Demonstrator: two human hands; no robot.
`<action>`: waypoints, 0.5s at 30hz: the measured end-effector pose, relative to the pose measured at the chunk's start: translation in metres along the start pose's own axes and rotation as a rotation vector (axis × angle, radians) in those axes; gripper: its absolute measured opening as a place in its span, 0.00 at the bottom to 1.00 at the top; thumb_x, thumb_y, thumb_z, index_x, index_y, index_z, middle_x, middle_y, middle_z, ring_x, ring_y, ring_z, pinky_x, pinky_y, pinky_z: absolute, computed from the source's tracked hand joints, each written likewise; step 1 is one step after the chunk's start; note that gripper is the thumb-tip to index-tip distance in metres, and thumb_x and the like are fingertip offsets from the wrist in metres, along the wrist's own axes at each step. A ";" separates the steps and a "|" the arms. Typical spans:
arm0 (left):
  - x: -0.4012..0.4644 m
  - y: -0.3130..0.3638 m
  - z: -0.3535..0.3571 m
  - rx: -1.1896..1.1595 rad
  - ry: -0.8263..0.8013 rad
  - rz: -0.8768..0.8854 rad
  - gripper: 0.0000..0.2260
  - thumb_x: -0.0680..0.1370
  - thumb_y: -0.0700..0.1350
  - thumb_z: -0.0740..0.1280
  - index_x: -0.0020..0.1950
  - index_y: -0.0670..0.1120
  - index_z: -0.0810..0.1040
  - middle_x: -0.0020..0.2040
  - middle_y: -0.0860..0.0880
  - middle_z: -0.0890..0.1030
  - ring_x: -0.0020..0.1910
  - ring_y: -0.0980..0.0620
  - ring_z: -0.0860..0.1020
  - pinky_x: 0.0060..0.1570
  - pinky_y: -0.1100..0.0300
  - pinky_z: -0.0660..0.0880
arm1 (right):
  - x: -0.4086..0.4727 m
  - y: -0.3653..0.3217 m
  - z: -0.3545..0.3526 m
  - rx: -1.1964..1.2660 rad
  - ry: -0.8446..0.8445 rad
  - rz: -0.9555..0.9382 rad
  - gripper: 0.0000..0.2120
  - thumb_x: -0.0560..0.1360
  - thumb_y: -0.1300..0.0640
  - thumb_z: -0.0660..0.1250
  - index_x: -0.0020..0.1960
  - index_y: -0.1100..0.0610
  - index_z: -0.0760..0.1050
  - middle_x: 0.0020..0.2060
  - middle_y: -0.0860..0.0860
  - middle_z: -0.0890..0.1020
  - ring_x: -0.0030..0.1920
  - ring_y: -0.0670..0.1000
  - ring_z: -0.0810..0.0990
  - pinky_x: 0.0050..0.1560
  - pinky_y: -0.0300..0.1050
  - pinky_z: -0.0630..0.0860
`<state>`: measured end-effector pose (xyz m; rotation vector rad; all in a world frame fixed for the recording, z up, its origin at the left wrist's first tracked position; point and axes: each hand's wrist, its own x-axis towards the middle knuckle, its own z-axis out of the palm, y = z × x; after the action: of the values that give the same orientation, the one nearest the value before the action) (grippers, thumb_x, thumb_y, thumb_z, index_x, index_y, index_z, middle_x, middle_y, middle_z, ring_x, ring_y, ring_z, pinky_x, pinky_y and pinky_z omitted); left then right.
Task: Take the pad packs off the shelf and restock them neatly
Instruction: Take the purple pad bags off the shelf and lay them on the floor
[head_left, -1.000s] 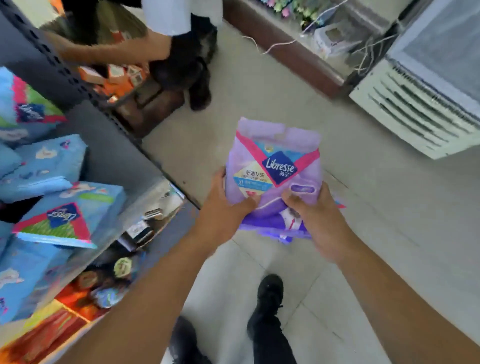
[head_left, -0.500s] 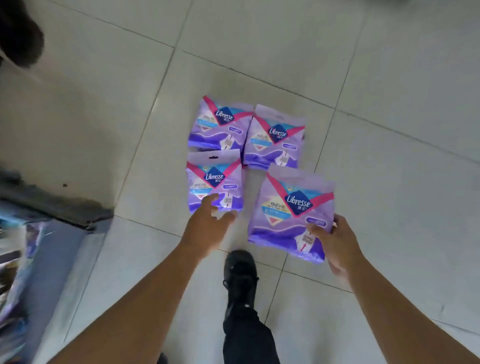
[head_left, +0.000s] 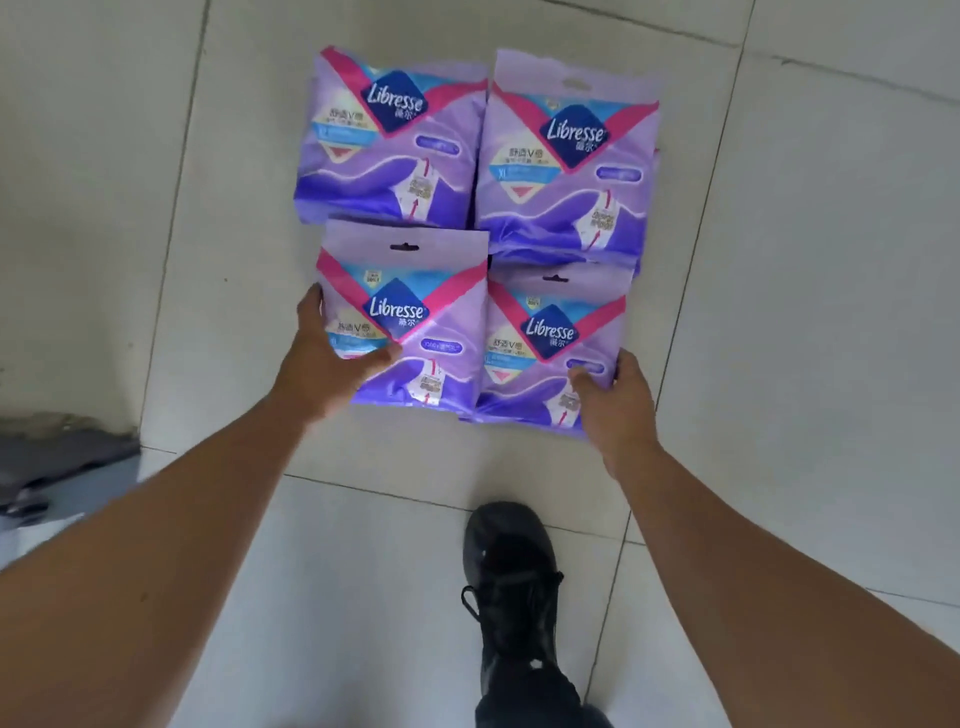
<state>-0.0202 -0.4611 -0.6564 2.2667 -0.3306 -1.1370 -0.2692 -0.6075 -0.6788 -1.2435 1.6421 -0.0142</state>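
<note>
Several purple Libresse pad packs lie on the tiled floor in a two-by-two block. The far left pack (head_left: 389, 140) and far right pack (head_left: 569, 161) lie untouched. My left hand (head_left: 327, 364) grips the near left pack (head_left: 415, 322) at its left edge, thumb across the front. My right hand (head_left: 615, 400) holds the near right pack (head_left: 545, 348) at its lower right corner, thumb on top. More packs seem stacked under the right ones.
My black shoe (head_left: 511, 577) stands on the floor just below the packs. A grey shelf base (head_left: 57, 457) juts in at the left edge. Pale floor tiles (head_left: 805, 260) surround the packs.
One second ago I held a stack of packs by the shelf. I have bent down to the floor; my right hand set its pack into the block and my left hand closed on the near left pack.
</note>
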 end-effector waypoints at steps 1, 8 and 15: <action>0.002 -0.003 -0.004 0.015 -0.018 0.013 0.45 0.65 0.48 0.80 0.74 0.47 0.57 0.65 0.53 0.74 0.60 0.56 0.77 0.56 0.65 0.73 | 0.000 0.000 0.003 -0.045 0.014 -0.008 0.17 0.75 0.52 0.70 0.60 0.56 0.72 0.56 0.55 0.80 0.55 0.56 0.81 0.56 0.55 0.79; 0.001 -0.006 -0.015 0.100 -0.021 -0.007 0.46 0.67 0.50 0.79 0.76 0.49 0.54 0.66 0.52 0.73 0.60 0.53 0.76 0.59 0.57 0.73 | -0.010 -0.009 0.001 -0.202 0.048 -0.041 0.25 0.77 0.52 0.69 0.69 0.58 0.65 0.63 0.55 0.75 0.63 0.55 0.76 0.53 0.44 0.74; -0.099 0.057 -0.062 0.378 0.166 0.165 0.32 0.77 0.53 0.68 0.77 0.48 0.58 0.74 0.45 0.64 0.72 0.45 0.65 0.67 0.50 0.65 | -0.117 -0.088 -0.033 -0.734 0.051 -0.600 0.23 0.78 0.49 0.66 0.68 0.57 0.67 0.64 0.55 0.74 0.64 0.55 0.73 0.56 0.53 0.78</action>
<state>-0.0292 -0.4382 -0.5284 2.5816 -0.7008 -0.8497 -0.2386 -0.5824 -0.5339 -2.2782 1.2833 0.2036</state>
